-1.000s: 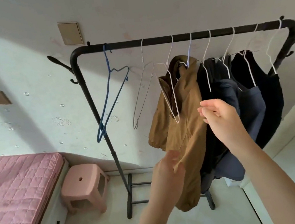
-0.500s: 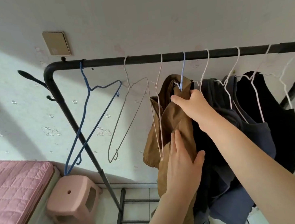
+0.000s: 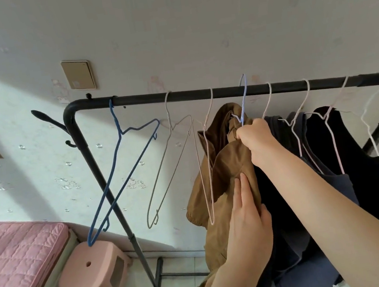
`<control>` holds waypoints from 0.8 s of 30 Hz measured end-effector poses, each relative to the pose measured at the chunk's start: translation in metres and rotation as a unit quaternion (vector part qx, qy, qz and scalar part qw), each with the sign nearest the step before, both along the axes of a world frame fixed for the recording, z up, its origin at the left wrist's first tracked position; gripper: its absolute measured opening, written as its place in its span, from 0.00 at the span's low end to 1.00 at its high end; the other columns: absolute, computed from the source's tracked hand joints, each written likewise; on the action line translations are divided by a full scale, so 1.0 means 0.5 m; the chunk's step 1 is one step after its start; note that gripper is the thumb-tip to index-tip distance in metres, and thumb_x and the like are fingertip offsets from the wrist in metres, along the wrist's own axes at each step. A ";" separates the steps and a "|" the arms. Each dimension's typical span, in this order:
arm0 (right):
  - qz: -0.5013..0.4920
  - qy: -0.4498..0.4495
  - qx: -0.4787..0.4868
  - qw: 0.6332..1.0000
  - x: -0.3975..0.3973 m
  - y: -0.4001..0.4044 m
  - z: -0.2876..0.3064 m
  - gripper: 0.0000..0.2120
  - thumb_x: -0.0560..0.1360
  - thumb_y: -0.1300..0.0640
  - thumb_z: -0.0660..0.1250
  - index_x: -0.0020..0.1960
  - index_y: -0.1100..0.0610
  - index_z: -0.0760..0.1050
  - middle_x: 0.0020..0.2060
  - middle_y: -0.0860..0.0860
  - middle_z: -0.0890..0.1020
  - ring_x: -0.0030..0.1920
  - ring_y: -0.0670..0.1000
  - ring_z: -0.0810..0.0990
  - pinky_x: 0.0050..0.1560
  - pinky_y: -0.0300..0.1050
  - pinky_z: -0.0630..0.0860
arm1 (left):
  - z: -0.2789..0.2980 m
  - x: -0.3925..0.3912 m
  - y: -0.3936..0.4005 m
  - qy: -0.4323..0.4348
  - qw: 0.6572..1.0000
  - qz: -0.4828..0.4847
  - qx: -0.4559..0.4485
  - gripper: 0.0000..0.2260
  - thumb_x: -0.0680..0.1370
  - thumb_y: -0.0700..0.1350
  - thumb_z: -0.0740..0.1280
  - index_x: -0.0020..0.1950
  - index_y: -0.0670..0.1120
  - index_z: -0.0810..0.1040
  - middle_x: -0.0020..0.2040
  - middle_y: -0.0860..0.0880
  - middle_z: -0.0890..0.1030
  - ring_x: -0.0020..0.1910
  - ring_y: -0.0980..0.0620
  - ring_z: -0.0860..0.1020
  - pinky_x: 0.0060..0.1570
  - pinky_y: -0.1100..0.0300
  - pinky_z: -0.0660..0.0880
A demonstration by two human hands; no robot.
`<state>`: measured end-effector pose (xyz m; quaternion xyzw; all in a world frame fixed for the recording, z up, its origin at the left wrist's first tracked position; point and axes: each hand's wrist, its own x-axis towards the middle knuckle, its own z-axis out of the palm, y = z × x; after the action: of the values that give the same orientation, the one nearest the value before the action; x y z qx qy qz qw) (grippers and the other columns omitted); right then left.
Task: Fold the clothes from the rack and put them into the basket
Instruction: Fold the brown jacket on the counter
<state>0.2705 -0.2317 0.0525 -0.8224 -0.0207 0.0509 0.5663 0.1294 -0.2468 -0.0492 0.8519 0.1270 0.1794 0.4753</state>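
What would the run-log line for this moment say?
stage: unhooking | right hand: grips brown jacket collar at hanger | left hand: flat on jacket | rack: dark clothes hanging

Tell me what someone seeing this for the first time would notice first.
Most striking is the brown jacket hanging mid-rail on the black clothes rack, with the right hand gripping its collar at the light blue hanger and the left hand laid flat against its front. To the left hang bare hangers, led by a dark blue hanger; dark clothes crowd the right.
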 end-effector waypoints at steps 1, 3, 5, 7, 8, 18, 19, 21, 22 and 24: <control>-0.002 -0.002 0.009 1.000 -0.004 -0.002 0.008 0.07 0.79 0.65 0.59 0.57 0.59 0.67 0.39 0.51 0.71 0.36 0.46 0.71 0.30 0.37 0.66 | 0.007 -0.004 -0.001 -0.005 1.000 -0.002 -0.003 0.30 0.83 0.46 0.56 0.79 0.55 0.41 0.79 0.59 0.46 0.76 0.61 0.49 0.56 0.82 0.43; -0.006 -0.004 0.022 1.000 -0.016 -0.009 0.026 0.05 0.79 0.64 0.60 0.54 0.58 0.66 0.38 0.50 0.70 0.36 0.47 0.71 0.31 0.37 0.67 | 0.019 -0.014 -0.003 -0.013 1.000 -0.010 -0.011 0.31 0.82 0.46 0.56 0.79 0.56 0.42 0.79 0.60 0.47 0.75 0.62 0.50 0.55 0.84 0.42; -0.009 0.001 0.031 0.999 -0.030 -0.021 0.034 0.05 0.79 0.64 0.60 0.53 0.58 0.66 0.38 0.51 0.71 0.37 0.48 0.72 0.33 0.39 0.69 | 0.024 -0.027 -0.003 -0.015 1.000 -0.022 -0.015 0.31 0.82 0.46 0.57 0.79 0.57 0.42 0.78 0.61 0.47 0.75 0.63 0.49 0.56 0.84 0.43; -0.016 0.012 0.035 0.999 -0.046 -0.034 0.031 0.06 0.78 0.64 0.59 0.54 0.59 0.68 0.40 0.52 0.73 0.38 0.49 0.73 0.35 0.40 0.70 | 0.019 -0.042 -0.002 -0.010 0.999 -0.035 -0.010 0.32 0.81 0.47 0.59 0.79 0.58 0.43 0.78 0.62 0.48 0.75 0.63 0.50 0.61 0.78 0.46; -0.022 0.020 0.037 0.999 -0.054 -0.041 0.026 0.07 0.77 0.65 0.59 0.55 0.60 0.70 0.41 0.53 0.74 0.39 0.50 0.74 0.36 0.41 0.71 | 0.015 -0.052 -0.003 -0.006 0.999 -0.045 -0.010 0.33 0.81 0.49 0.60 0.79 0.58 0.44 0.78 0.62 0.49 0.75 0.63 0.50 0.64 0.76 0.48; -0.055 0.058 0.051 0.995 -0.206 -0.132 -0.028 0.06 0.77 0.55 0.65 0.48 0.59 0.76 0.36 0.51 0.76 0.36 0.48 0.75 0.34 0.40 0.68 | -0.052 -0.140 0.025 -0.073 0.994 0.034 -0.075 0.16 0.82 0.50 0.54 0.43 0.49 0.78 0.41 0.56 0.78 0.43 0.57 0.76 0.42 0.63 0.73; -0.065 0.049 0.041 0.996 -0.228 -0.145 -0.033 0.09 0.77 0.53 0.66 0.43 0.58 0.76 0.33 0.50 0.76 0.34 0.48 0.74 0.33 0.39 0.67 | -0.056 -0.147 0.030 -0.082 0.993 0.046 -0.078 0.15 0.82 0.49 0.55 0.41 0.48 0.77 0.38 0.54 0.77 0.41 0.56 0.75 0.38 0.63 0.72; -0.079 0.023 0.008 0.997 -0.263 -0.168 -0.042 0.16 0.77 0.48 0.65 0.36 0.58 0.73 0.27 0.49 0.73 0.29 0.47 0.72 0.31 0.38 0.66 | -0.059 -0.149 0.045 -0.087 0.993 0.058 -0.059 0.10 0.82 0.48 0.58 0.43 0.52 0.75 0.39 0.56 0.76 0.39 0.58 0.75 0.36 0.67 0.69; -0.088 0.010 -0.005 0.996 -0.284 -0.182 -0.046 0.19 0.77 0.47 0.65 0.33 0.58 0.72 0.26 0.49 0.72 0.28 0.47 0.72 0.31 0.38 0.66 | -0.060 -0.151 0.050 -0.079 0.994 0.052 -0.050 0.06 0.81 0.48 0.59 0.49 0.54 0.75 0.43 0.59 0.76 0.42 0.60 0.75 0.39 0.68 0.71; -0.102 -0.016 -0.024 0.994 -0.324 -0.208 -0.053 0.24 0.76 0.45 0.65 0.28 0.58 0.68 0.23 0.49 0.70 0.26 0.48 0.70 0.32 0.40 0.67 | -0.063 -0.146 0.056 -0.048 0.998 0.023 -0.043 0.10 0.80 0.48 0.61 0.61 0.55 0.71 0.54 0.59 0.74 0.49 0.60 0.75 0.45 0.67 0.73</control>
<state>0.1086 -0.3356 0.0261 -0.8342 0.0552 -0.0202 0.5483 0.0566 -0.2190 -0.0805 0.8178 0.1308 0.2256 0.5131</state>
